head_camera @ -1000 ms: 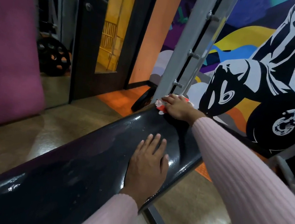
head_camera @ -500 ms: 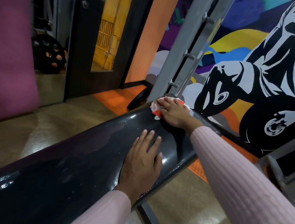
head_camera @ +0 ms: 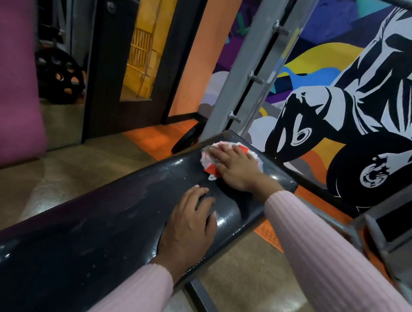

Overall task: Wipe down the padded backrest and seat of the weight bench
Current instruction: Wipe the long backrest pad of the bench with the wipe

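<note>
The long black padded bench (head_camera: 94,222) runs from the lower left up to its far end at centre right, shiny and streaked with damp. My right hand (head_camera: 237,168) presses flat on a red and white cloth (head_camera: 209,160) near that far end. The cloth is bunched under my palm and fingers, with its edges showing on the left. My left hand (head_camera: 189,227) rests on the pad a little nearer to me, at its right edge, fingers slightly curled and holding nothing. Both arms wear pink ribbed sleeves.
A grey steel rack upright (head_camera: 251,66) with bolts rises just behind the bench's far end. A weight plate (head_camera: 59,79) leans at the left by a dark door (head_camera: 107,67). A mural wall (head_camera: 360,96) and grey frame bars (head_camera: 383,235) stand on the right. The bench's foot bar (head_camera: 205,307) lies on the floor.
My right hand has slid the cloth a little back toward me along the far end of the pad. My left hand's fingers have curled slightly while staying in place.
</note>
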{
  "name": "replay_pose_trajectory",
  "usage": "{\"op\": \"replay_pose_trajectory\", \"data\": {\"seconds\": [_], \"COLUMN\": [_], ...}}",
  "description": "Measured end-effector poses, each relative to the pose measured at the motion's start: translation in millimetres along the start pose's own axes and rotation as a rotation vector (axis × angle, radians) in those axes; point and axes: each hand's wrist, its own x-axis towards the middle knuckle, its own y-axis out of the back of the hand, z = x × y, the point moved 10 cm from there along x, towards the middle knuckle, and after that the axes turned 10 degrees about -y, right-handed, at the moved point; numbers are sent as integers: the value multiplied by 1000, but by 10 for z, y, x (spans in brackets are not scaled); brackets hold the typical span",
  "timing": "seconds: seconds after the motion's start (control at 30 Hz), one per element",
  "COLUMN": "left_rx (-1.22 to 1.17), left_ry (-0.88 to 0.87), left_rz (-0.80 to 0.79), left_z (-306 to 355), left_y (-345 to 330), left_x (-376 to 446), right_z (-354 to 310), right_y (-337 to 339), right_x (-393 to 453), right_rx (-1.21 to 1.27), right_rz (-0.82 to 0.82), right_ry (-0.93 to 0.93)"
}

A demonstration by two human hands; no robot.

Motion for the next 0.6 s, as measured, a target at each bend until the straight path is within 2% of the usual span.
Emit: {"op": "replay_pose_trajectory", "data": {"seconds": [0.1,0.2,0.33,0.43,0.6], "left_rx": [-13,-21,-23,8,66], "left_ry": [-36,-38,-38,-76,-95], "left_rz": [8,-5,-13,-21,-66], "left_z": [35,22,31,65,105], "left_y": [28,8,-19,-27,-44], "left_x": [14,15,8,14,24], "right_z": [-187,80,526,377,-41], "right_y": [-75,-109,-11,38,-110], "right_x": [-371,-624,-401,-215,-579], "right_rx": [-14,39,49,36,18], "right_rz": [6,19,28,31,-15], "right_ry": [167,222,27,-89,183]}}
